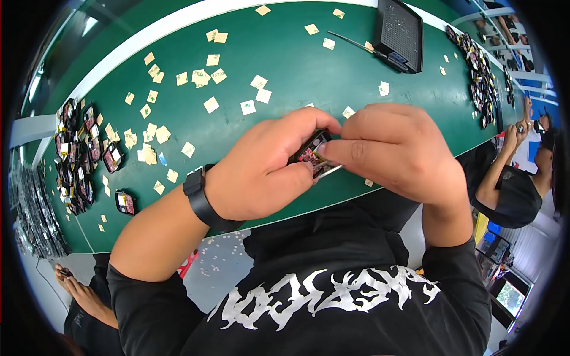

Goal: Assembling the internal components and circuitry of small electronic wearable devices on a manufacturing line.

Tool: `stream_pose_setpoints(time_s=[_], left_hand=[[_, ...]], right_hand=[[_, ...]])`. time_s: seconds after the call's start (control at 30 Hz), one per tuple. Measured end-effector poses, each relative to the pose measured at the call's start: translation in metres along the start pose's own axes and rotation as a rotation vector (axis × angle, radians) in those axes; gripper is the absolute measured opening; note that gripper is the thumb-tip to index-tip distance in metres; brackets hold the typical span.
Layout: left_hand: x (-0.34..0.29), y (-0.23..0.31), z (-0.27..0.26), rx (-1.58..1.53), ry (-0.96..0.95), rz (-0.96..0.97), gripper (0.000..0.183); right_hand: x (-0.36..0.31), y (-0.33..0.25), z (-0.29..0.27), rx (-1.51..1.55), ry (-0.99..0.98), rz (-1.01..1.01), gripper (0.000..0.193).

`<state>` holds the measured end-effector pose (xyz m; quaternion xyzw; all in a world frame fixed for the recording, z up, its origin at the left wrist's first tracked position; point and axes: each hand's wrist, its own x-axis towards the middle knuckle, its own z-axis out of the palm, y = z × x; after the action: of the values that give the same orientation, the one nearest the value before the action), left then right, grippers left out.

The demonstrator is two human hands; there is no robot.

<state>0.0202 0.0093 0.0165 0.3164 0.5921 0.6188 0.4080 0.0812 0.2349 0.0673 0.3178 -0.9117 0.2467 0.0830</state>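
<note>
Over the near part of the table, my left hand (261, 166) is wrapped round a small black electronic device (309, 155), thumb on its near side and index finger along its far side. Inside the black casing a pinkish-red circuit part shows. My right hand (404, 154) is closed at the device's right end, its thumb pressed onto it beside a small silvery part. A thin pale strip (329, 171) sticks out along the device's near edge. The fingers hide much of the device, and whether the right fingertips pinch a separate small piece I cannot tell.
Small pale paper squares (200, 77) lie scattered over the green table (285, 71). Similar devices are heaped at the left (74, 157) and far right (482, 77). A black tray (401, 35) and a thin tool (350, 40) lie at the back. Co-workers sit on both sides.
</note>
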Motion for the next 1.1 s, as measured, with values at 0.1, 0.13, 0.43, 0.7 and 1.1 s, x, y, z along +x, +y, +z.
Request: stream_pose_setpoints(time_s=[0.1, 0.13, 0.43, 0.7, 1.1], left_hand=[[0.000, -0.001, -0.001, -0.002, -0.058, 0.056, 0.046], [0.000, -0.001, -0.001, -0.011, -0.078, 0.077, 0.040], [0.004, 0.011, -0.005, -0.095, -0.148, -0.037, 0.063], [0.000, 0.007, -0.003, -0.310, -0.120, -0.166, 0.066], [-0.003, 0.007, -0.002, -0.095, -0.087, -0.083, 0.058]], right_hand=[[0.008, 0.002, -0.009, 0.021, -0.118, -0.105, 0.025], [0.010, 0.004, -0.010, 0.025, -0.138, -0.136, 0.026], [0.003, -0.001, -0.004, -0.068, -0.128, -0.137, 0.017], [-0.007, 0.009, 0.000, 0.010, -0.074, -0.125, 0.028], [-0.034, -0.004, 0.026, 0.180, 0.111, 0.094, 0.045]])
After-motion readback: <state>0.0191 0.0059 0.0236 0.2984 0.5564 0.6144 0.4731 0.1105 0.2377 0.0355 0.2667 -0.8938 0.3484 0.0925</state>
